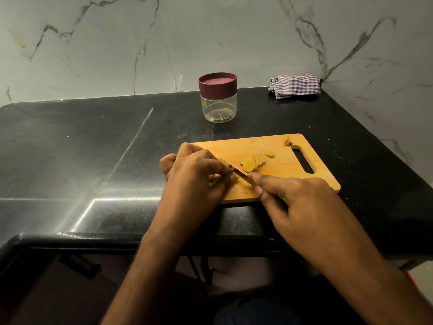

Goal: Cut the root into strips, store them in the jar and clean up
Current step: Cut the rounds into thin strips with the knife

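Note:
A wooden cutting board [278,174] lies on the black counter. Several yellow root slices [250,161] lean together at its middle, with a small end piece [269,154] and a peel scrap [287,142] farther back. My right hand [297,202] grips a knife [236,171] with a green handle, its blade slanting left across the board. My left hand [196,177] presses down on a piece of root at the blade; that piece is mostly hidden under the fingers. A clear jar [218,106] with a maroon lid on stands behind the board.
A checked cloth [295,86] lies bunched at the back right corner against the marble wall. The counter [82,160] stretches to the left, and its front edge runs just below my wrists. The counter's right edge slants close to the board.

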The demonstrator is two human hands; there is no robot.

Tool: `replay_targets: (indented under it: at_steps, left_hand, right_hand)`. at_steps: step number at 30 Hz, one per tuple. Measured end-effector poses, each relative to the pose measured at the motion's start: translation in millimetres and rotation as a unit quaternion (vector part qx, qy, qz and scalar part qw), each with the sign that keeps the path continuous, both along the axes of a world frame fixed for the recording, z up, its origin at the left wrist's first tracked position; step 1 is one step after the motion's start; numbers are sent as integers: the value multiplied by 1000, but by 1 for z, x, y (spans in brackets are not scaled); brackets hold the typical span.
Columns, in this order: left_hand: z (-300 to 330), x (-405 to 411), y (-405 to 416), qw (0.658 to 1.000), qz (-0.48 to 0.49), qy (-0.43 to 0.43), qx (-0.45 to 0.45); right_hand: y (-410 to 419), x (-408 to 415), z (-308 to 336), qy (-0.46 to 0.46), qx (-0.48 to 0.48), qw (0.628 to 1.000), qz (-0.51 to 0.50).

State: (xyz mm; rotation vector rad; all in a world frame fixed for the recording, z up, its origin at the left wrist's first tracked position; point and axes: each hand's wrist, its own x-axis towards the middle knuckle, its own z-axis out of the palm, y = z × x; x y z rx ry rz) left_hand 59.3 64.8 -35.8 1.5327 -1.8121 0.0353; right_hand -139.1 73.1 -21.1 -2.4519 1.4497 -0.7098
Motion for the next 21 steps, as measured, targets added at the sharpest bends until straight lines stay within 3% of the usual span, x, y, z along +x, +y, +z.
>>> replay_targets:
  at_steps: [3,11,21]
  left_hand:
    - [0,1,0,1000,2,5,17]
    - [3,0,3,999,12,24,26]
    - [2,0,1,999,0,15,29]
  right_hand:
    - [3,-7,-1,-39,-7,999,-26]
    - [2,-11,4,15,41,999,6]
    - [6,-13,-1,11,21,1000,-5]
